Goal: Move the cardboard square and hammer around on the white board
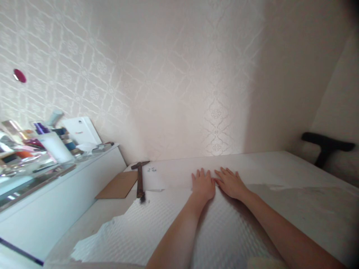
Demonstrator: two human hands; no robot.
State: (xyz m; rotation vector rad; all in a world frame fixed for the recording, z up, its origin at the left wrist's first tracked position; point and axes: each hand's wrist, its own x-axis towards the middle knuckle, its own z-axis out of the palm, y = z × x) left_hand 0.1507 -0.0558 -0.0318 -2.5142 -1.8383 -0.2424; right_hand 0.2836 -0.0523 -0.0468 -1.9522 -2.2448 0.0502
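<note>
Both my hands lie palm down, side by side, with fingers spread toward the wall. My left hand [203,184] and my right hand [230,183] press on the far edge of a white textured sheet [165,215], where it meets the smooth white surface [258,164]. Neither hand holds anything. Left of them a hammer [140,181] with a dark, worn handle rests with its head toward the wall. A few small, shiny pieces [152,170], too small to name, lie beside the hammer head. A brown flat board [119,185] is partly under the hammer.
On the left a white cabinet [64,194] carries bottles and other items, including a white bottle with a purple top [54,145] and a white box [82,130]. A black T-shaped armrest [327,144] stands at the right. Patterned wallpaper [179,82] covers the wall behind.
</note>
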